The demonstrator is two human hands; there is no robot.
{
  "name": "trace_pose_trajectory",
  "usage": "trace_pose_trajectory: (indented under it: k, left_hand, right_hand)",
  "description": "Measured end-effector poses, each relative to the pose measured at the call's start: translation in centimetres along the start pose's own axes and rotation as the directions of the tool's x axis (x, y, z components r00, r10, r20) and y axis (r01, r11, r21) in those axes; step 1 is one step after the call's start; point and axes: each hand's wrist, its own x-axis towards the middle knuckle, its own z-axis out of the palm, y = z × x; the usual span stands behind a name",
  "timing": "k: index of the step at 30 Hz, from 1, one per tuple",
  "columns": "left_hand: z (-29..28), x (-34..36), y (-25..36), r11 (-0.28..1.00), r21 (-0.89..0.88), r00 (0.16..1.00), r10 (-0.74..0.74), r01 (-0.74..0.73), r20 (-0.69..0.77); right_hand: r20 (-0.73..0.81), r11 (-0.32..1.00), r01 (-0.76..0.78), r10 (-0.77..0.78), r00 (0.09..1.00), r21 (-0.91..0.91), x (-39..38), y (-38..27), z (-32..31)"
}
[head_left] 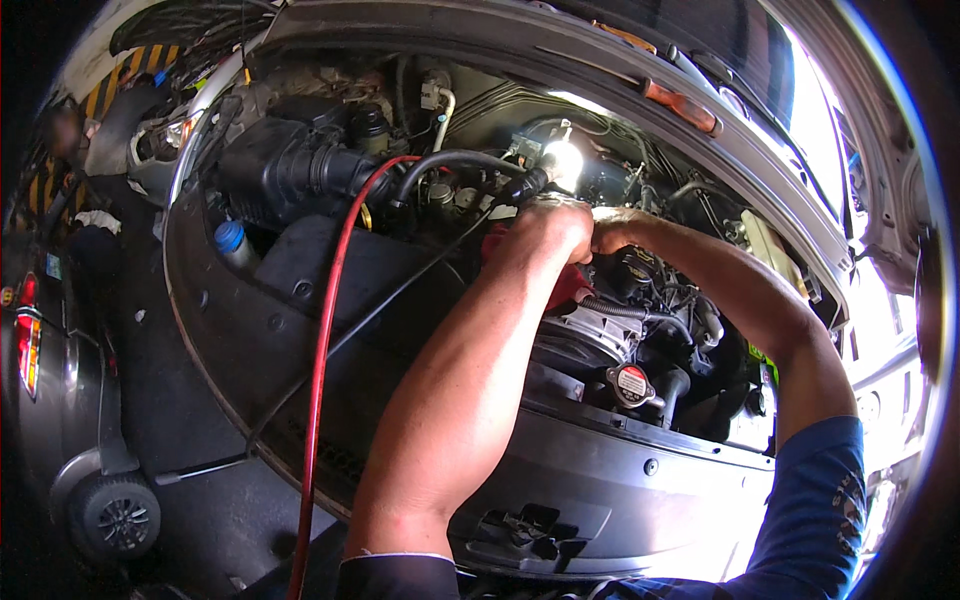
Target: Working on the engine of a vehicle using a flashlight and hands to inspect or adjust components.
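Note:
Both my hands meet over the middle of an open engine bay. My left hand (558, 222) is closed, knuckles up, just below a lit work lamp (563, 166). Close against it, on its right, my right hand (614, 232) has its fingers curled in. What either hand grips is hidden behind the fingers and wrists. Something red, perhaps a cloth (570, 286), shows under my left wrist. Below the hands are a ribbed black conduit (612, 308) and a metal radiator cap (631, 383).
A red hose (337, 275) and a black cable (405, 285) cross left of my left forearm. A black air filter box (268, 160) and blue-capped bottle (232, 240) sit left. An orange-handled screwdriver (682, 108) lies along the far edge. A dark car (70, 400) stands at left.

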Motion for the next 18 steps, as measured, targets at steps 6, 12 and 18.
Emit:
trace_pose_trajectory:
  k: [6, 12, 18]
  left_hand:
    - [-0.4, 0.2, 0.1, 1.0, 0.006, 0.998, 0.007, -0.008, 0.055]
    - [0.0, 0.4, -0.1, 1.0, -0.021, 0.999, 0.012, -0.011, 0.053]
    - [0.0, 0.6, -0.2, 1.0, -0.015, 0.998, 0.018, -0.017, 0.063]
  right_hand:
    - [-0.101, 0.999, -0.005, 0.009, 0.995, 0.033, -0.2, -0.2, 0.4]
    - [-0.02, 0.985, -0.16, 0.162, 0.987, 0.07, 0.4, -0.3, 0.6]
    - [-0.081, 0.999, -0.025, 0.028, 0.996, 0.043, 0.8, 1.0, 1.1]
